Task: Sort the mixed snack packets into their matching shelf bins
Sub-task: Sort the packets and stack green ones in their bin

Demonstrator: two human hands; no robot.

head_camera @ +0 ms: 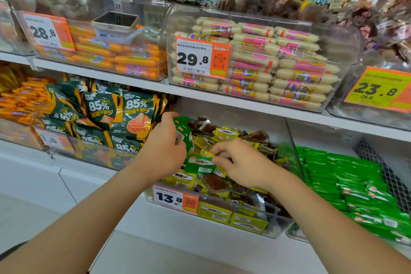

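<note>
While the flat green foil snack packet (pixel 199 163) sits just above the mixed pile, the R hand (pixel 242 162) pinches its right end betw. thumb and forefinger; the other R fingers are curled loosely under. The L hand (pixel 164 147), just left of it, has its fingers curled round a small upright bunch of matching green packets (pixel 183 131), thumb side toward the camera. Both hands are over the clear plastic shelf bin (pixel 291 151), which holds mostly yellow packets (pixel 225 133) w/ dark brown contents and carries an orange-and-white price tag reading 13.8 (pixel 169 198) on its front wall. The adjacent bin to the right holds stacked green packets (pixel 347 176) of the same colour. To the left: dark green pouches marked 85% (pixel 135 113). Shelf above: white sausages w/ pink labels (pixel 289 69) and orange sausages (pixel 124 55), each in clear bins.
</note>
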